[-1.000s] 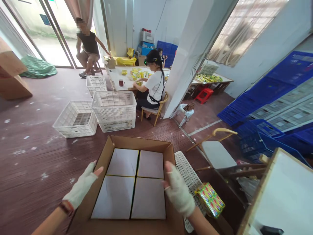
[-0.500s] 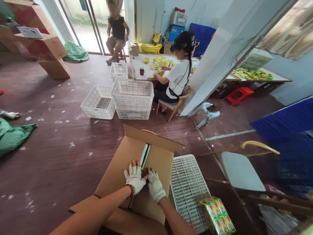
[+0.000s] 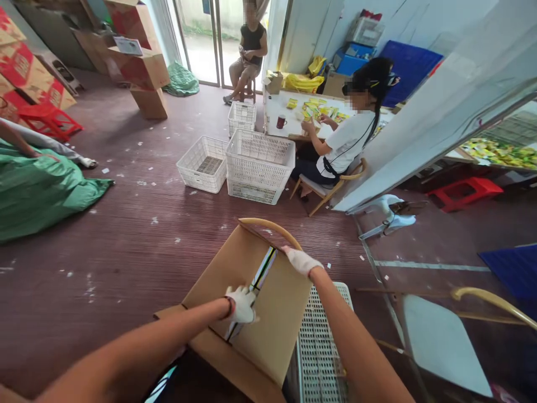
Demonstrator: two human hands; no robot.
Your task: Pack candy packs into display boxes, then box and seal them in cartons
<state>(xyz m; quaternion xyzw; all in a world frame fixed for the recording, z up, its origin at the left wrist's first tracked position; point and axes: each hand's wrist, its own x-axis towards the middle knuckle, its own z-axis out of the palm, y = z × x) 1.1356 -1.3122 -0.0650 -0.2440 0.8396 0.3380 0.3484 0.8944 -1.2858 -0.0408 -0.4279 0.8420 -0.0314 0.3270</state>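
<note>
A cardboard box (image 3: 279, 319) stands in front of me, its two long top flaps folded inward. Between them runs a narrow gap where a white, black and yellow-green strip (image 3: 264, 268) shows. My left hand (image 3: 242, 305), in a whitish glove with bare fingertips, rests on the flaps over this gap, fingers spread. At the far edge, my right hand (image 3: 300, 260), gloved alike, has its fingers on the far end flap (image 3: 255, 232), seen nearly edge-on. Its thumb is hidden. The near end flap (image 3: 226, 350) sticks out toward me.
A white plastic crate (image 3: 321, 341) lies right of the box, and a chair (image 3: 444, 336) beyond it. White baskets (image 3: 260, 162) stand ahead beside a table (image 3: 274, 109) where a co-worker sits. Another person sits near the door. A green sack (image 3: 46, 190) lies left.
My right hand has moved from the middle seam to the far edge, where the end flap has swung from slanting outward to nearly edge-on. My left hand stays over the seam. The view has turned left.
</note>
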